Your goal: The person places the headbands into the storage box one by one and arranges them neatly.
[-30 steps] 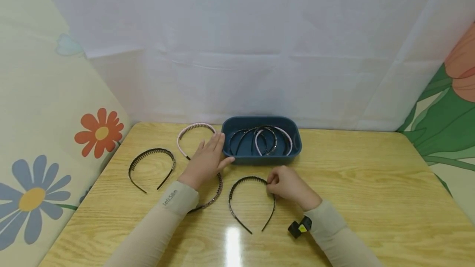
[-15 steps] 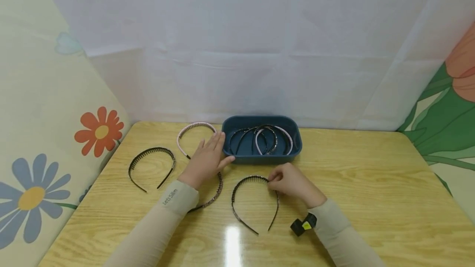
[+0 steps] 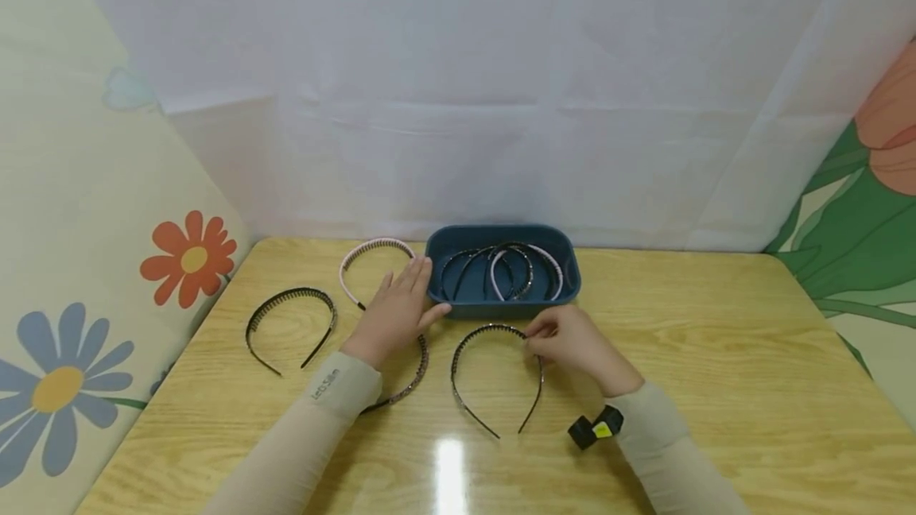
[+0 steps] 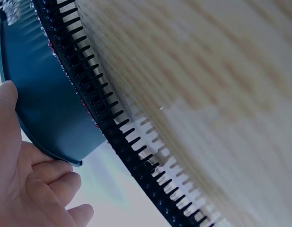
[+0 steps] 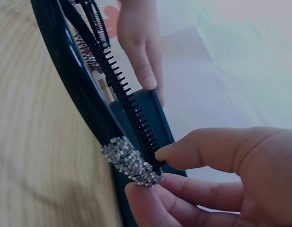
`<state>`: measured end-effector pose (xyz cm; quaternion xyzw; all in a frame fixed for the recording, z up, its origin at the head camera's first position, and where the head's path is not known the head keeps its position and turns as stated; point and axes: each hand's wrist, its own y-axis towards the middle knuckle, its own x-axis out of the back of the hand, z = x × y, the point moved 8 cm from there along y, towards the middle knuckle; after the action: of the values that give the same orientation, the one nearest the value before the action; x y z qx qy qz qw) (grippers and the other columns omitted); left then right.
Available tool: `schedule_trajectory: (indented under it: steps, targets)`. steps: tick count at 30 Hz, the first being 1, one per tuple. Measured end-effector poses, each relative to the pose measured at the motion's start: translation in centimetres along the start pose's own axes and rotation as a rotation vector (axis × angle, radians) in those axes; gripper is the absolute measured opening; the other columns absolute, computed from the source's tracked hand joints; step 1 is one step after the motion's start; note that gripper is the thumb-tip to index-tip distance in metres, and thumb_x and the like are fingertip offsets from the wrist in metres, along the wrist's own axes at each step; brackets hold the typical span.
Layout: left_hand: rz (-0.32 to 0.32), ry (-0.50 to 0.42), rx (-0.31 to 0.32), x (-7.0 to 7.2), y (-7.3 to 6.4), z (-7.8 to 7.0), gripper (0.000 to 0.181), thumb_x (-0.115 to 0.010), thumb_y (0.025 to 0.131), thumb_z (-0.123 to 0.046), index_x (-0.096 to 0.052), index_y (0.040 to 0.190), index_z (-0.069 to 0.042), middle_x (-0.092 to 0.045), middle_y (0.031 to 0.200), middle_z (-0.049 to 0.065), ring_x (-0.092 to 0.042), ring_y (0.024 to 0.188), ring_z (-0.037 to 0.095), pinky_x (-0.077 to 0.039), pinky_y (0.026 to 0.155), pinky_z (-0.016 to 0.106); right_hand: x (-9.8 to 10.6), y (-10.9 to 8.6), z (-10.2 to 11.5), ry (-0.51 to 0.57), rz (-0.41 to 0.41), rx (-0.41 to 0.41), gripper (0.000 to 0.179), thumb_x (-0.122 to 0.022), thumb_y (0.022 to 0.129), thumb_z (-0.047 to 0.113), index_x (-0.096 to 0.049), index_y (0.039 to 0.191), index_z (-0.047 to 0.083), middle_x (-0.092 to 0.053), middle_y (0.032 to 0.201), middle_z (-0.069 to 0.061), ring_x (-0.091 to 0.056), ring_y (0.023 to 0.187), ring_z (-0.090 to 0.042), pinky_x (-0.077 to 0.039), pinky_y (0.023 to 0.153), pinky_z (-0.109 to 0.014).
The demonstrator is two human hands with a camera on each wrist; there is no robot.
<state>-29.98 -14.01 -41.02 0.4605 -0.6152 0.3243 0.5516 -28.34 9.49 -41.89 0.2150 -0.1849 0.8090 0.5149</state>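
My right hand (image 3: pixel 572 340) pinches the upper right of a black toothed headband (image 3: pixel 494 327) just in front of the dark blue bin (image 3: pixel 501 310). In the right wrist view, thumb and fingers hold it beside its silver rhinestone section (image 5: pixel 129 163). My left hand (image 3: pixel 393 312) rests with straight fingers against the bin's left end, the thumb near its front corner. Beneath the left wrist lies a dark stone-studded headband (image 3: pixel 422 364), partly hidden; a toothed headband with red and silver stones (image 4: pixel 89 80) crosses the left wrist view. Several headbands (image 3: pixel 510 245) lie inside the bin.
A pink headband (image 3: pixel 379 242) lies left of the bin, partly covered by the left hand. Another black headband (image 3: pixel 289 291) is farther left on the wooden table (image 3: pixel 716 356). A white cloth (image 3: pixel 501 102) hangs right behind the bin.
The right hand has shifted the pinched headband a little to the right, then slightly up toward the bin. The left hand stays at the bin's end.
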Motion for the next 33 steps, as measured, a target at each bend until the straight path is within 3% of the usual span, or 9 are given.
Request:
schedule_trajectory:
  steps: [11,19,28,33]
  targets:
    - [-0.005,-0.009,0.003,-0.1,0.0,0.0,0.085,-0.049,0.105,-0.05,-0.017,0.158,0.008,-0.018,0.165,0.024,-0.017,0.154,0.036,-0.017,0.121,0.062,2.0,-0.3,0.3,0.027,-0.078,-0.002,0.022,-0.069,0.091,0.008,-0.074,0.108,-0.004,-0.072,0.091,-0.008,-0.07,0.074,-0.017,-0.062,0.068,-0.033]
    - [-0.002,-0.013,0.01,-0.1,0.1,0.1,0.084,-0.048,0.106,-0.049,-0.017,0.158,0.007,-0.017,0.165,0.023,-0.017,0.154,0.036,-0.016,0.122,0.061,3.1,-0.3,0.1,0.105,-0.132,-0.032,0.027,-0.069,0.095,0.011,-0.07,0.118,-0.005,-0.072,0.098,-0.012,-0.071,0.08,-0.02,-0.063,0.073,-0.038]
    - [0.004,-0.021,0.01,-0.2,0.1,0.2,0.083,-0.047,0.106,-0.049,-0.016,0.159,0.007,-0.017,0.166,0.023,-0.017,0.154,0.036,-0.015,0.122,0.061,4.3,-0.2,0.0,0.123,-0.244,-0.034,0.026,-0.072,0.094,0.013,-0.073,0.115,-0.003,-0.075,0.098,-0.014,-0.071,0.074,-0.019,-0.061,0.07,-0.034]
    - [0.006,-0.014,0.01,-0.3,0.0,0.2,0.083,-0.047,0.106,-0.05,-0.016,0.159,0.007,-0.016,0.166,0.023,-0.017,0.154,0.036,-0.015,0.122,0.061,4.5,-0.1,-0.3,0.183,-0.29,-0.035,0.027,-0.073,0.094,0.013,-0.072,0.115,-0.003,-0.074,0.1,-0.014,-0.073,0.078,-0.025,-0.062,0.072,-0.035]
